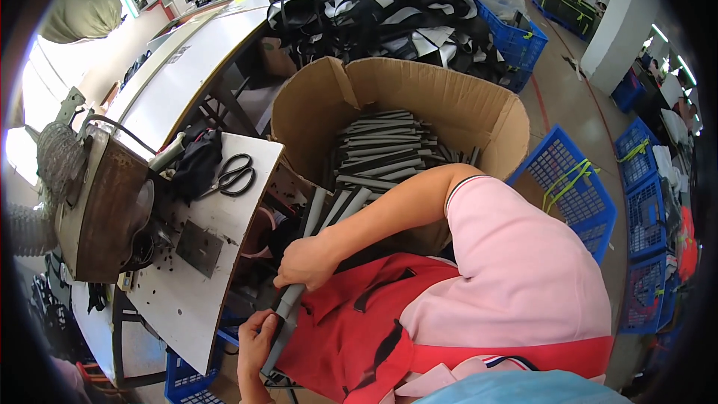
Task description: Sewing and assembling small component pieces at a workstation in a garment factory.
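Left of the open brown cardboard box (441, 78): rusty boxy metal machine (112, 209) at a white-topped table (187, 329), black-handled scissors (226, 178) on top. Near side of the box, left hand (256, 335) grip closed on a long grey strip (290, 301), right hand (307, 262) grip curled shut on its upper part, undersides of fingers hidden. Inside the box, piled grey-and-black strips (381, 146); right of it, blue plastic lattice crate (576, 187).

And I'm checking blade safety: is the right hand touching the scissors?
Apart: the head view shows the scissors on the white table and the right hand beyond its edge, a clear gap between.
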`<move>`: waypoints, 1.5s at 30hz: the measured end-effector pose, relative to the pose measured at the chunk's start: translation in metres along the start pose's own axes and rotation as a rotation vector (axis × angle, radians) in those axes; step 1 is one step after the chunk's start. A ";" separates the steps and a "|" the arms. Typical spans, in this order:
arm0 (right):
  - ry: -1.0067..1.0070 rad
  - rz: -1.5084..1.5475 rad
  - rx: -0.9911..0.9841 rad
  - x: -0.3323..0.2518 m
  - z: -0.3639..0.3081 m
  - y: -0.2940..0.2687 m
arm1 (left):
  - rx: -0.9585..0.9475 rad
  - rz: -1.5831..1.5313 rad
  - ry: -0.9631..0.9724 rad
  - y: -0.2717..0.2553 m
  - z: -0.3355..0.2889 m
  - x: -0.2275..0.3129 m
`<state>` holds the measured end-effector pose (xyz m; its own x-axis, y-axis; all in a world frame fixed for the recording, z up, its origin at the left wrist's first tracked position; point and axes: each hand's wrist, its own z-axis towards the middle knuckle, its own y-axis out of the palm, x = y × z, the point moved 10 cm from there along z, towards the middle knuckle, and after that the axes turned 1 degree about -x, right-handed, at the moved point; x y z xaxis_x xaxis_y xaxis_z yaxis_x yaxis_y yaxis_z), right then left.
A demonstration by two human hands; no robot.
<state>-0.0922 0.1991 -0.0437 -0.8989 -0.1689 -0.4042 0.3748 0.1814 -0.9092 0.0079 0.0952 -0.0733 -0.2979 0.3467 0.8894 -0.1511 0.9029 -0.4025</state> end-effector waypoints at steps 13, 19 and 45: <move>-0.041 0.066 0.056 0.004 -0.003 -0.009 | -0.185 -0.268 -0.169 0.031 -0.012 -0.015; -0.040 0.123 0.053 0.002 -0.004 -0.011 | -0.192 -0.392 -0.211 0.030 -0.015 -0.017; -0.009 0.071 -0.011 -0.016 -0.010 0.005 | -0.215 -0.297 -0.193 0.041 -0.027 -0.016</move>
<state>-0.0785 0.2125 -0.0404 -0.8679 -0.1638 -0.4689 0.4353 0.2040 -0.8769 0.0317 0.1335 -0.0986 -0.4452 0.0277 0.8950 -0.0632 0.9961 -0.0622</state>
